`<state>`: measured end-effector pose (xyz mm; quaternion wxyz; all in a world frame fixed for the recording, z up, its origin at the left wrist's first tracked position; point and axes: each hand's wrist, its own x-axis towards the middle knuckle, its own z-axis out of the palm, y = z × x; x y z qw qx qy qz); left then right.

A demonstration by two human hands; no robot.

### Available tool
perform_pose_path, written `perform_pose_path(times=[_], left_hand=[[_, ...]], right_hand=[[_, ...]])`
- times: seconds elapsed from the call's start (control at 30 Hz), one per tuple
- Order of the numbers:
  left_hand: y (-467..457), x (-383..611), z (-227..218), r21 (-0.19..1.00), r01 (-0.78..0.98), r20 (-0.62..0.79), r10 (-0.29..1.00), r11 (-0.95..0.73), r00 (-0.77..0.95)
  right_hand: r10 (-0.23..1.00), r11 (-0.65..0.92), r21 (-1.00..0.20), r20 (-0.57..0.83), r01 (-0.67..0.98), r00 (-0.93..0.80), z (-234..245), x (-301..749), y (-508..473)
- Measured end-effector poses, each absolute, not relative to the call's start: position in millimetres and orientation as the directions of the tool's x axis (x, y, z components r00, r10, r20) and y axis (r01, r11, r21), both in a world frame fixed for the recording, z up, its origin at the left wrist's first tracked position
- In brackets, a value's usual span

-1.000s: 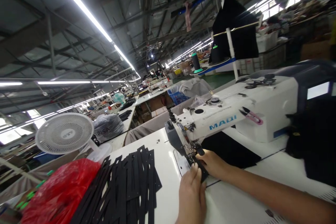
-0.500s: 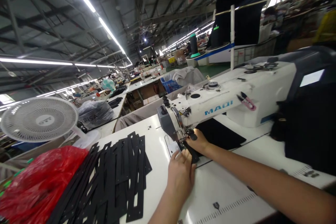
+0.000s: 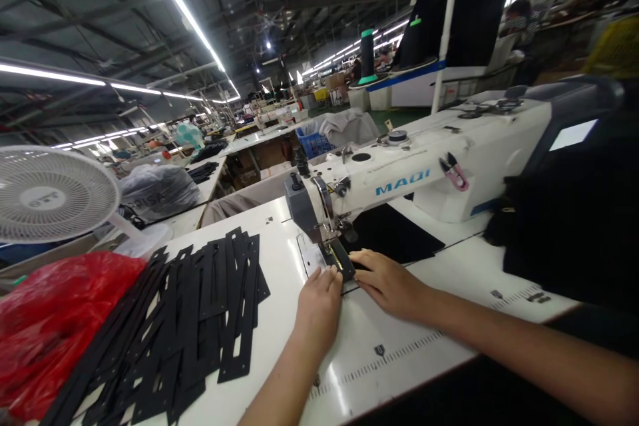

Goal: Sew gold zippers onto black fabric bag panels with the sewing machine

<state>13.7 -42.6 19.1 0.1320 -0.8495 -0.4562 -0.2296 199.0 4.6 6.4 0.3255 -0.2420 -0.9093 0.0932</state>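
Note:
A short black fabric strip (image 3: 345, 265) with a slot along it lies below the needle area of a white sewing machine (image 3: 399, 176). My left hand (image 3: 319, 299) has its fingers pressed together on the strip's near left edge. From the right, my right hand (image 3: 392, 283) grips the strip's other edge between thumb and fingers. Behind it a black fabric panel (image 3: 394, 233) lies flat under the machine arm. The presser foot partly hides the strip's far end.
A pile of slotted black strips (image 3: 200, 313) covers the table's left side, next to a red plastic bag (image 3: 64, 319). A white fan (image 3: 50, 193) stands behind. Pink-handled thread snips (image 3: 455, 173) sit on the machine. Black cloth (image 3: 574, 226) hangs at right.
My right hand has come back from beside the needle to the strip's near right edge. The slotted strip now shows more clearly between my hands. The camera view has shifted.

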Motion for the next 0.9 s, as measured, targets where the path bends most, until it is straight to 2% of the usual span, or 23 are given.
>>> perform_pose_path(times=[0.17,0.8,0.9], left_hand=[[-39,12,24,-0.079,0.801,0.501,0.671,-0.593,0.546],[-17,6,24,-0.053,0.766,0.5,0.647,-0.64,0.576],[-13,5,22,-0.012,0.779,0.518,0.662,-0.627,0.542]], right_hand=[[0.494,0.869,-0.298,0.552,0.394,-0.672,5,199,10],[0.492,0.87,-0.29,0.552,0.398,-0.673,9,198,23],[0.497,0.867,-0.292,0.578,0.405,-0.648,6,195,29]])
